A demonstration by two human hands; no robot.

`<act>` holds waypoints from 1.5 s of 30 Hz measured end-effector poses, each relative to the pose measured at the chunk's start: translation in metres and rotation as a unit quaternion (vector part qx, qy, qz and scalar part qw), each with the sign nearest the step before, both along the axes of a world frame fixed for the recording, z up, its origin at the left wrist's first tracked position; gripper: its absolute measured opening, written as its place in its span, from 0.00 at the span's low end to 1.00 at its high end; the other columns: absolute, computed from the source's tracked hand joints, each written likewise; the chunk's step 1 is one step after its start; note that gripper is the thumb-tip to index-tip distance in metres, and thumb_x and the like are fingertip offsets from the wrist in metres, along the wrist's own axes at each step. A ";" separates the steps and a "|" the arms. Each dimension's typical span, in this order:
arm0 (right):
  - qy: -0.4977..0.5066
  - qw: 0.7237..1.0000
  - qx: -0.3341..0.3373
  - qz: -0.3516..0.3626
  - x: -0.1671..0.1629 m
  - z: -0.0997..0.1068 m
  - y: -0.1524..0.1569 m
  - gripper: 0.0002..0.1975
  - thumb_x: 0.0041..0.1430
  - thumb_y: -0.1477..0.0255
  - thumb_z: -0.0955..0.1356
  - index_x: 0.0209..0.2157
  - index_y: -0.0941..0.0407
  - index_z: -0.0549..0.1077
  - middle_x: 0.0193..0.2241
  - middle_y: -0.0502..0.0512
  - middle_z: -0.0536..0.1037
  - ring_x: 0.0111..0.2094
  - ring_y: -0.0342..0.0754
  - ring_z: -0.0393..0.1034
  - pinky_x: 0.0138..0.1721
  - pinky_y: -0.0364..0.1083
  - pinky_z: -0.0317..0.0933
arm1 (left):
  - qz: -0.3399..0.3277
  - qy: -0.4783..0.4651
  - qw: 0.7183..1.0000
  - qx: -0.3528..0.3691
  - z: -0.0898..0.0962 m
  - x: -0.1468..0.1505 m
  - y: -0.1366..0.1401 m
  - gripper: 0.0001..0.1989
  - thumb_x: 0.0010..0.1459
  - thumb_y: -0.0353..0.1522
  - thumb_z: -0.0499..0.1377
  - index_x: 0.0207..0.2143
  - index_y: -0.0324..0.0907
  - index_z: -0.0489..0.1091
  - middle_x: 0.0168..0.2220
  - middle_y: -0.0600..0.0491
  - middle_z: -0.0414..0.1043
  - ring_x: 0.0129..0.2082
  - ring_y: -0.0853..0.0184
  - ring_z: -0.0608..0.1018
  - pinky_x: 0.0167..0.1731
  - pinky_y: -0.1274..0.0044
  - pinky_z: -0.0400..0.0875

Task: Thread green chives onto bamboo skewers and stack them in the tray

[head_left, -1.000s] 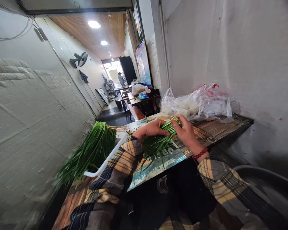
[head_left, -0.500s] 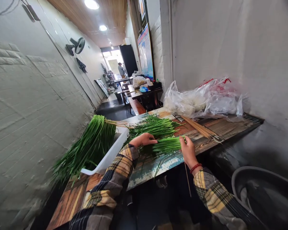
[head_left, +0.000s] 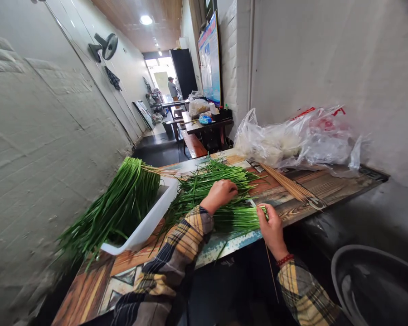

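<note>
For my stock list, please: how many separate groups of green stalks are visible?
3: a large bunch at the white tray, a loose heap on the table by the left hand, and a small bunch in the right hand. Some stalks may be hidden.

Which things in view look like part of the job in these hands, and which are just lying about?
Seemingly part of the job:
stalks in the right hand
thin stick hanging below it
green pile by the left hand
stick bundle
tray with greens

Seemingly just about:
plastic bags
basin
bench
wall fan
</note>
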State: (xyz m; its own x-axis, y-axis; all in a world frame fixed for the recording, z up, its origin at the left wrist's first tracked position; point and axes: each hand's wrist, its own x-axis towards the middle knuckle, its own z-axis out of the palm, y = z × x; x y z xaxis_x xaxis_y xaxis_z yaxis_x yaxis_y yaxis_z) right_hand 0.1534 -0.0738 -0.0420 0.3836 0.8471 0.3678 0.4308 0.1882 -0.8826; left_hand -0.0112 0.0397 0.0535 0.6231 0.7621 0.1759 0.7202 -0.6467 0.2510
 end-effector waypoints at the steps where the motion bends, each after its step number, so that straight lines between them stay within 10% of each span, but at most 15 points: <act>1: -0.005 1.000 0.002 -0.003 0.000 0.000 0.000 0.14 0.62 0.59 0.60 0.37 0.55 0.69 0.33 0.57 0.76 0.36 0.52 0.70 0.41 0.50 0.61 | -0.016 0.012 1.000 -0.009 -0.004 0.010 0.001 0.11 0.56 0.32 0.54 0.35 0.42 0.77 0.36 0.49 0.76 0.37 0.64 0.75 0.39 0.76 0.65; 14: -0.016 0.999 0.026 -0.024 -0.004 -0.003 0.010 0.15 0.62 0.60 0.60 0.36 0.56 0.71 0.32 0.56 0.78 0.34 0.50 0.72 0.38 0.46 0.62 | 0.007 0.048 0.999 0.000 -0.034 0.047 0.013 0.08 0.52 0.27 0.54 0.29 0.39 0.74 0.34 0.47 0.73 0.37 0.64 0.74 0.39 0.75 0.67; 18: -0.001 0.999 0.004 -0.032 -0.004 -0.001 0.022 0.18 0.62 0.58 0.60 0.36 0.56 0.72 0.31 0.57 0.78 0.33 0.51 0.72 0.36 0.46 0.61 | 0.028 -0.141 0.988 -0.049 -0.016 0.031 0.019 0.04 0.51 0.25 0.55 0.27 0.37 0.70 0.29 0.51 0.72 0.31 0.69 0.73 0.34 0.78 0.67; 23: 0.061 0.998 0.009 0.000 -0.007 0.006 0.040 0.21 0.61 0.55 0.59 0.36 0.57 0.72 0.31 0.56 0.78 0.31 0.50 0.70 0.34 0.46 0.62 | 0.011 -0.405 0.885 -0.231 -0.005 0.011 0.002 0.06 0.53 0.32 0.57 0.29 0.38 0.64 0.25 0.55 0.70 0.23 0.74 0.71 0.27 0.81 0.66; 45: 0.007 0.999 -0.005 0.042 -0.003 0.007 0.016 0.15 0.62 0.61 0.62 0.40 0.56 0.72 0.37 0.56 0.79 0.39 0.50 0.72 0.42 0.48 0.63 | 0.026 -0.436 0.860 -0.266 -0.049 0.028 -0.031 0.06 0.55 0.30 0.56 0.30 0.36 0.71 0.23 0.55 0.70 0.25 0.73 0.69 0.28 0.82 0.64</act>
State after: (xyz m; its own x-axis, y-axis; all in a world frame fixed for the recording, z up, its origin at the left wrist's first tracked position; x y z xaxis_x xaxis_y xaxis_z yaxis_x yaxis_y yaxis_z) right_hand 0.1503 -0.0578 -0.0351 0.3154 0.8803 0.3543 0.4017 0.2144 -0.8903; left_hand 0.0166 0.0091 0.0049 0.3942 0.9018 0.1773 0.1337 -0.2471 0.9597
